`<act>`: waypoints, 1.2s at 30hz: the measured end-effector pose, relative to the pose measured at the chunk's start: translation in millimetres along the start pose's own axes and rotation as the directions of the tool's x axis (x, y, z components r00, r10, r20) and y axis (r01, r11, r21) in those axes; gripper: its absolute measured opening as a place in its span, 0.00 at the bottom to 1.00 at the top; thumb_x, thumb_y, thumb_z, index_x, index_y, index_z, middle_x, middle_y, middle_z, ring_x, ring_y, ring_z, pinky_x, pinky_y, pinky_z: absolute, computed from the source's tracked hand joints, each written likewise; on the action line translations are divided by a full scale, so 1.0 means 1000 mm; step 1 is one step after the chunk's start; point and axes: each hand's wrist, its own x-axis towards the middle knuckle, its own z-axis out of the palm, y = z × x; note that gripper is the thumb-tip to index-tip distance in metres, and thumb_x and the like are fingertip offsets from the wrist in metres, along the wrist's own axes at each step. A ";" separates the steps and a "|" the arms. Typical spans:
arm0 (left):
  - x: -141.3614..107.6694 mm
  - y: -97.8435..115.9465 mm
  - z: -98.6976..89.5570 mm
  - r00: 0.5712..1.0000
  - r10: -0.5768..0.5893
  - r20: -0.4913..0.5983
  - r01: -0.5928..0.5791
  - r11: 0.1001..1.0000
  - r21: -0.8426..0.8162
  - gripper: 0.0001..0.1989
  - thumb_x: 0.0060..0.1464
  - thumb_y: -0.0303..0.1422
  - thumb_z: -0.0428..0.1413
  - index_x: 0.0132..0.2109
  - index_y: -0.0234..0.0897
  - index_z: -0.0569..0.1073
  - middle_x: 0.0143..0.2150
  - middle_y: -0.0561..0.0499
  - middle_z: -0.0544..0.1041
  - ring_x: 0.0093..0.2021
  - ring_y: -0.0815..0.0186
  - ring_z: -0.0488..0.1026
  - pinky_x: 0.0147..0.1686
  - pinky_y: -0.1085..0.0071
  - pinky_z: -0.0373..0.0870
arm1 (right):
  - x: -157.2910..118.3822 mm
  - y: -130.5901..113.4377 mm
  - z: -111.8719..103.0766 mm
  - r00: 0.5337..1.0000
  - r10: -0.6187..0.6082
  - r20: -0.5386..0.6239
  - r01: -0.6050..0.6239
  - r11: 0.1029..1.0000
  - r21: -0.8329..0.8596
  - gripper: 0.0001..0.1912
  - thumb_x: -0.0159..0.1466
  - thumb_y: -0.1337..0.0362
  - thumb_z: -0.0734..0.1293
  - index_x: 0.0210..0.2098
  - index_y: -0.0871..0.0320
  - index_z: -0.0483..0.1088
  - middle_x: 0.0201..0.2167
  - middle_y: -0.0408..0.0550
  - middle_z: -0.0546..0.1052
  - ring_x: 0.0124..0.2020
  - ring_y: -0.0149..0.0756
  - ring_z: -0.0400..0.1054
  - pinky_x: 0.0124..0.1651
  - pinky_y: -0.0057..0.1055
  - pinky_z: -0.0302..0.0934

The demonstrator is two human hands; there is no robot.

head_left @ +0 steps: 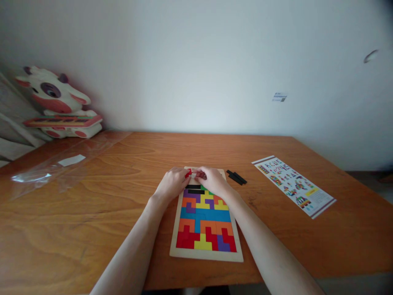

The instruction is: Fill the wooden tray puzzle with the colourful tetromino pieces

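Observation:
A wooden puzzle board (207,255) filled with coloured blocks lies near the table's front edge. At its far end my left hand (173,183) has its fingers closed at a small red piece (188,173). My right hand (211,179) is beside it, fingertips pinched near a small whitish thing too small to make out. Two black strips (194,189) lie on the upper part of the board, between my hands. More black pieces (236,177) rest on the table just right of the board. My hands cover part of the board's far end.
A printed pattern sheet (294,186) lies on the wooden table (123,205) at the right. Clear plastic wrapping (43,176) with a white paper (71,160) is at the left. A cow-shaped toy keyboard (61,106) stands at the back left, near the wall.

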 end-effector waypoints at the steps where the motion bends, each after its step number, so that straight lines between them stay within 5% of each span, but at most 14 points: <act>1: 0.000 0.000 0.000 1.000 0.010 -0.007 -0.010 0.999 0.045 0.08 0.46 0.31 0.63 0.24 0.42 0.72 0.25 0.49 0.72 0.35 0.58 0.71 0.48 0.66 0.65 | 0.000 0.001 0.000 1.000 0.019 -0.008 -0.019 0.999 0.029 0.12 0.60 0.72 0.69 0.43 0.57 0.75 0.36 0.49 0.80 0.35 0.34 0.75 0.41 0.33 0.69; 6: 0.000 -0.003 0.000 0.999 0.042 0.016 -0.045 0.955 0.293 0.05 0.49 0.27 0.58 0.29 0.42 0.75 0.27 0.49 0.74 0.31 0.61 0.71 0.40 0.70 0.65 | -0.001 0.004 0.000 0.999 0.040 -0.036 -0.039 0.999 0.038 0.13 0.59 0.72 0.69 0.43 0.57 0.74 0.37 0.49 0.80 0.36 0.35 0.75 0.41 0.33 0.69; 12: 0.000 -0.009 -0.003 0.998 0.063 0.021 -0.067 0.932 0.357 0.07 0.55 0.31 0.56 0.29 0.42 0.76 0.28 0.47 0.77 0.31 0.60 0.72 0.36 0.71 0.63 | -0.002 0.008 0.001 0.995 0.099 0.020 -0.101 0.976 0.194 0.17 0.56 0.73 0.71 0.45 0.60 0.72 0.34 0.47 0.79 0.33 0.31 0.74 0.40 0.31 0.69; 16: 0.001 -0.011 -0.009 0.997 0.033 -0.076 0.004 0.898 0.440 0.08 0.58 0.32 0.53 0.39 0.43 0.77 0.36 0.47 0.80 0.37 0.58 0.75 0.37 0.70 0.63 | -0.004 0.007 -0.002 0.996 0.078 0.050 -0.086 0.979 0.184 0.13 0.58 0.71 0.70 0.44 0.60 0.72 0.34 0.47 0.79 0.33 0.32 0.73 0.39 0.31 0.68; 21: 0.000 -0.010 -0.016 0.989 -0.082 -0.124 0.145 0.710 0.689 0.11 0.60 0.32 0.50 0.45 0.40 0.75 0.39 0.44 0.79 0.39 0.55 0.75 0.38 0.67 0.66 | -0.011 -0.003 -0.014 0.998 -0.060 0.037 0.059 0.998 0.025 0.09 0.67 0.61 0.64 0.42 0.57 0.74 0.39 0.49 0.79 0.38 0.34 0.73 0.43 0.33 0.65; 25: -0.001 -0.010 -0.012 0.994 0.011 -0.108 0.077 0.632 0.771 0.11 0.60 0.33 0.50 0.44 0.37 0.75 0.43 0.43 0.78 0.45 0.52 0.73 0.43 0.62 0.68 | -0.017 -0.014 -0.018 0.991 -0.091 0.098 0.091 0.996 0.004 0.08 0.68 0.61 0.62 0.40 0.56 0.72 0.37 0.48 0.79 0.38 0.34 0.73 0.40 0.30 0.63; 30: -0.002 -0.009 0.000 0.984 0.180 0.007 -0.133 0.700 0.702 0.12 0.61 0.36 0.51 0.46 0.39 0.76 0.46 0.45 0.78 0.48 0.55 0.72 0.48 0.61 0.68 | -0.017 -0.018 -0.017 0.986 -0.107 0.126 0.097 0.992 0.082 0.07 0.69 0.64 0.60 0.40 0.56 0.70 0.35 0.46 0.79 0.37 0.33 0.74 0.41 0.30 0.64; 36: -0.003 -0.010 0.010 0.958 0.248 0.141 -0.283 0.762 0.583 0.10 0.62 0.36 0.51 0.40 0.39 0.77 0.43 0.47 0.80 0.45 0.59 0.75 0.45 0.65 0.71 | -0.010 0.000 -0.031 0.991 -0.038 -0.127 0.035 0.999 -0.020 0.07 0.66 0.61 0.65 0.38 0.56 0.73 0.39 0.48 0.80 0.40 0.35 0.74 0.44 0.31 0.65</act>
